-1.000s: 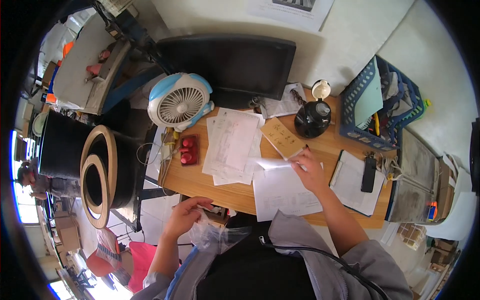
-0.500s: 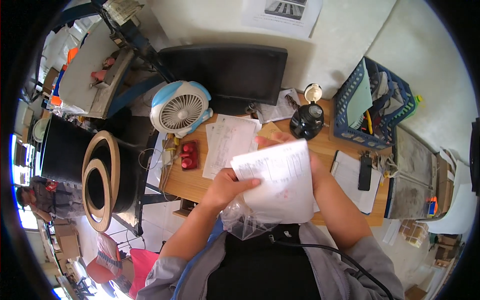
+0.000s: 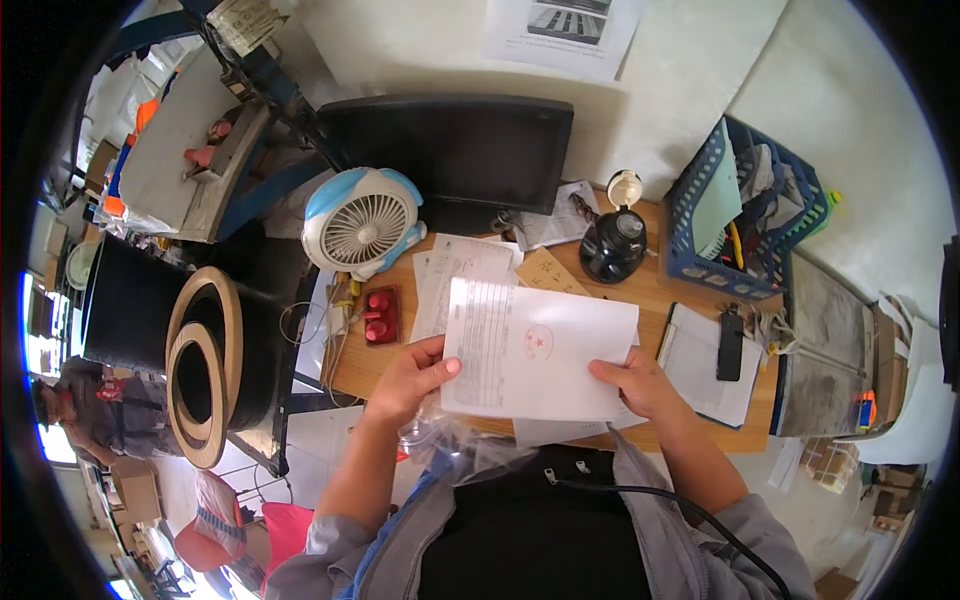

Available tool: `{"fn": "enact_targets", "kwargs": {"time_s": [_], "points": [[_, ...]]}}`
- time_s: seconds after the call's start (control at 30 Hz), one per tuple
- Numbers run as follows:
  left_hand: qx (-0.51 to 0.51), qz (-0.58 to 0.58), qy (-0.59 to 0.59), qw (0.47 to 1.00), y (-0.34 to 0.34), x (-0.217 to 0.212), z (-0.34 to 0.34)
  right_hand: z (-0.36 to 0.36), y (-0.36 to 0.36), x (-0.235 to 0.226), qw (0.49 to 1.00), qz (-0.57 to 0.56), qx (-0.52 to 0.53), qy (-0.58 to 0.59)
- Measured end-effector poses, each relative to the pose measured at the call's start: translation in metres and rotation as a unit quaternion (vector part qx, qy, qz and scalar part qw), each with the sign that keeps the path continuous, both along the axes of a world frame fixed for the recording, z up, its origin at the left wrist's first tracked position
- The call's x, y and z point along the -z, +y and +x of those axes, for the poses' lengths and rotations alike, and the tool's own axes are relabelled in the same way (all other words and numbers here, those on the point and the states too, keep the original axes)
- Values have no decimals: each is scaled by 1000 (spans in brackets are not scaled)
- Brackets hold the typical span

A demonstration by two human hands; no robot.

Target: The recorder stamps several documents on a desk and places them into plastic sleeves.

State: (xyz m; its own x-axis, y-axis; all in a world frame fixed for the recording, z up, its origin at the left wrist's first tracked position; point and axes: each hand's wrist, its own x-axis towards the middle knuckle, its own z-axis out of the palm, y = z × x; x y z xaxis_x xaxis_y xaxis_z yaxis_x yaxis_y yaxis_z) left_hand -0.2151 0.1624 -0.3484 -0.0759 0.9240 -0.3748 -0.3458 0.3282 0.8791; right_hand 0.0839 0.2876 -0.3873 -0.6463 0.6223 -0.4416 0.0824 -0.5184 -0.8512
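Between my two hands is a white paper sheet (image 3: 560, 350) with table lines on its left part and a red round stamp mark. My left hand (image 3: 410, 380) grips its left edge, thumb on top. My right hand (image 3: 638, 382) pinches the right edge, its thumb pressed on the paper. Crumpled clear plastic (image 3: 450, 445) hangs below my left hand; whether the fingers hold it is hidden. Beneath the sheet, a strip of another paper (image 3: 565, 432) shows. A brown card (image 3: 548, 272) lies on the desk just past the sheet.
On the wooden desk (image 3: 375, 370) are a blue-white fan (image 3: 362, 225), a red block (image 3: 381, 316), a black flask (image 3: 614, 245) with its lid up, and a clipboard with a phone (image 3: 731, 345). Behind stand a monitor (image 3: 450, 150) and a blue basket (image 3: 715, 262). Wooden rings (image 3: 197, 400) are at left.
The sheet has turned and lies flatter, with the stamp mark now plain. My right hand has come from behind it to its right edge. My left hand has moved slightly left.
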Motion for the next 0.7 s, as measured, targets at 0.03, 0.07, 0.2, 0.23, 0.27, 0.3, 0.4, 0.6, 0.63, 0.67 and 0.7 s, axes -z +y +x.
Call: {"fn": "enact_targets", "kwargs": {"time_s": [0.03,0.07,0.2,0.23,0.27,0.3,0.4,0.6,0.63,0.67,0.7], "points": [[63,-10,12,998,2,-7,-2,6,3,-3,1000,1,1,0],[79,3,5,997,4,-13,-2,12,5,-4,1000,-3,-19,7],[129,-40,99,986,-3,-12,4,15,9,-27,989,-126,-10,81],[132,-24,119,984,-2,-11,7,15,10,-24,989,-125,-9,81],[134,-9,139,981,-1,-10,9,14,11,-19,997,-71,21,29],[135,-8,139,981,1,-10,6,14,12,-16,998,-18,50,-24],[65,-8,178,982,-2,6,-20,20,18,-14,984,-4,175,24],[183,-63,168,967,-19,32,-51,13,4,-24,974,-47,212,72],[181,-64,168,967,-20,32,-49,12,1,-24,972,-49,213,88],[196,-25,134,971,-22,32,-46,12,-1,-23,972,-49,211,88],[210,15,99,973,-24,32,-44,12,-3,-22,971,-44,216,93]]}}
